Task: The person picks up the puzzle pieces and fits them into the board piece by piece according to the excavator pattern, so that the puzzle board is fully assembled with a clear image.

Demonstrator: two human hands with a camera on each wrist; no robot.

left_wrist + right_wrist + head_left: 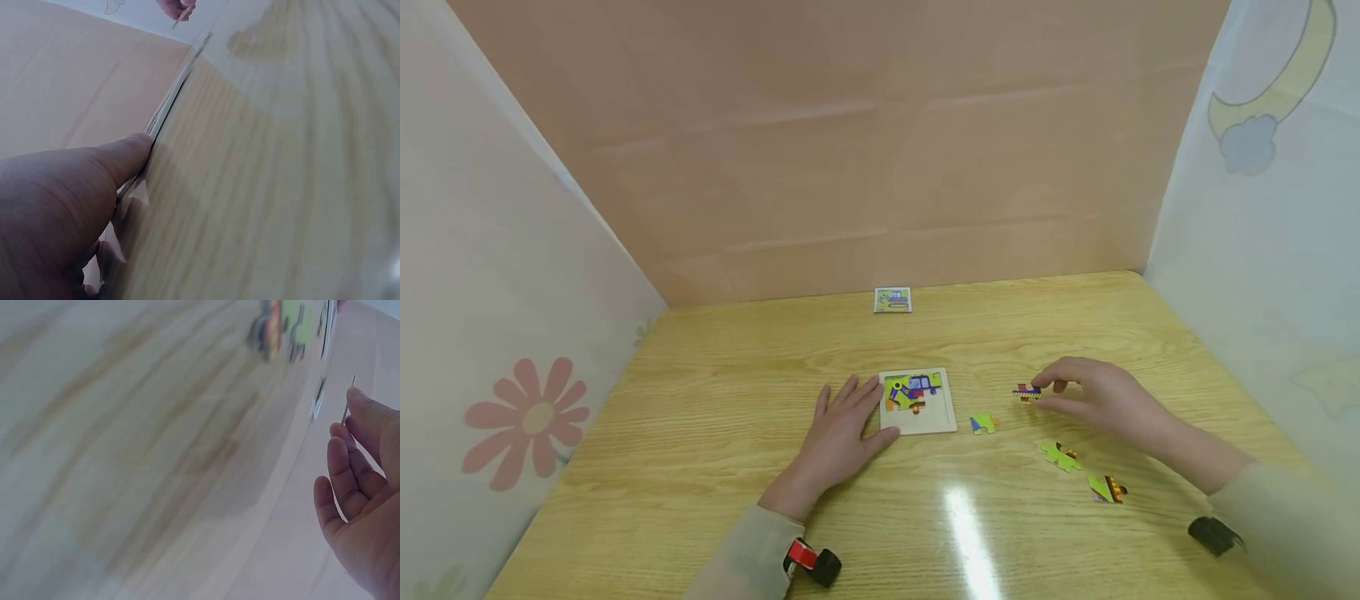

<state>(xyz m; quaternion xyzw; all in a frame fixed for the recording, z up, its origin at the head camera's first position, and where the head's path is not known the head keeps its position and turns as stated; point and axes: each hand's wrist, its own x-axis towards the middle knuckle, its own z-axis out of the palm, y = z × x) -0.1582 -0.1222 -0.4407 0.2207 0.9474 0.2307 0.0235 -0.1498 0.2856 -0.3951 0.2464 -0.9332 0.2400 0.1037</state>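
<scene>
My left hand [842,433] lies at the left side of a square puzzle board [949,408], its fingers nearly straight. One fingertip touches the left edge, and the thumb [128,156] rests along the near edge in the left wrist view. Part of a digger picture [904,392] is fitted inside the frame. To the right, my right hand [1101,396] pinches a puzzle piece [1026,392] with a yellow-and-black striped band, between thumb and fingertips. In the right wrist view that piece [349,400] appears edge-on, raised above the table, with the other fingers loosely curled.
Loose puzzle pieces lie right of the board: a green and blue one [982,423], a green one [1061,457] and one with an orange-brown end [1107,489]. A small picture card [892,300] lies at the back, before the brown backdrop [880,167].
</scene>
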